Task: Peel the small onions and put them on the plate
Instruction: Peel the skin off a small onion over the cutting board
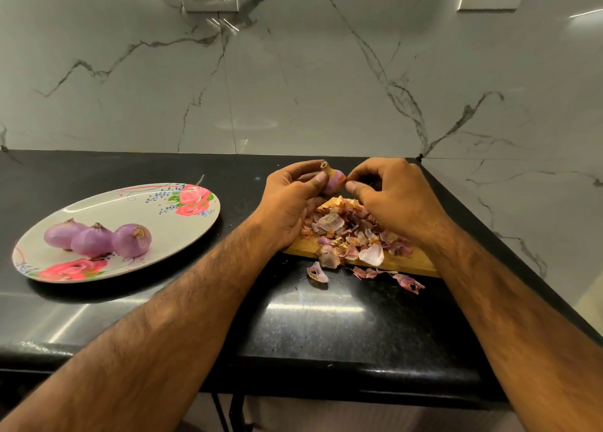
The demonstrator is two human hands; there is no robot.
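**Now: an onion mid-peel over the board**

Head view: the onion (334,182) sits between the two hands, above the far end of the board (401,263). The left hand (290,203) grips it, fingers curled behind and thumb across the front. The right hand (391,196) is curled too, with thumb and forefinger pinching at the skin on the onion's right side. The onion's long axis is tilted: the cut stem stub points up and left, towards the left hand's fingertips, and the other end faces the right hand. I judge the next strip has to pull off rightward, away from the left-hand grip.

Peels (346,229) are heaped on the board, and a few have spilled onto the counter (310,317) in front of it.

The plate (130,200) lies well left of the hands, nearer the left arm. It holds three peeled onions (93,239), touching in a row.
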